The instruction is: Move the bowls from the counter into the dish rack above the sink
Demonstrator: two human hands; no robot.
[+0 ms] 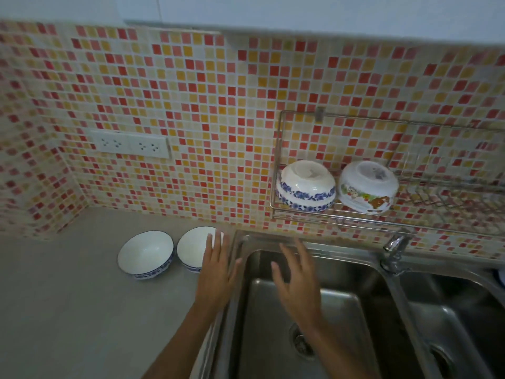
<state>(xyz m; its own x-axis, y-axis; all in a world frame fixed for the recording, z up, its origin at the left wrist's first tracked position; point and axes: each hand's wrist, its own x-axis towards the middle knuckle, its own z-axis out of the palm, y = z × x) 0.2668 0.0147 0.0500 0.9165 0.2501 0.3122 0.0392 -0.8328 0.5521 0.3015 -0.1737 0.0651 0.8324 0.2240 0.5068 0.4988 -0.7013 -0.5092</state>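
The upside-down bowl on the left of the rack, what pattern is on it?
Blue flowers in bands on white, on the left rack bowl, seen from the head view.

Left hand (217, 272) and right hand (296, 277) reach forward, fingers spread, empty.

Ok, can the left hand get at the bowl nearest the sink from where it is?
Probably yes. The left hand is open, its fingers already over the near edge of that bowl. Nothing lies between them; the other counter bowl sits clear to the left.
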